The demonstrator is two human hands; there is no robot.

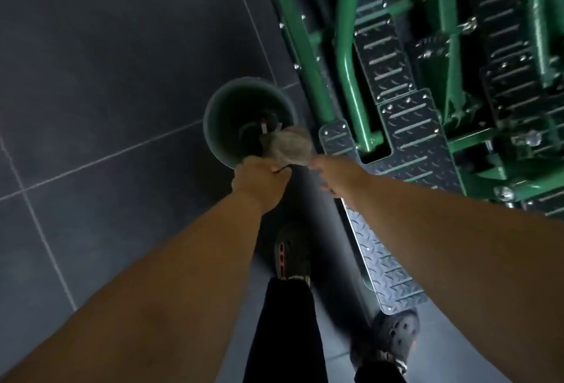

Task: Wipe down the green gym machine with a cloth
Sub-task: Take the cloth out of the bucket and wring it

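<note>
Grey cloth (291, 146) sits bunched between both hands, just above the green bucket (219, 126) on the floor. Left hand (262, 182) has its grip curled tight on the cloth's near edge. Right hand (335, 176) pinches the other side. Green gym machine (345, 56) lies to the right, long bars running away from the person. Right hand is nearer, so the cloth should likely go that way.
</note>
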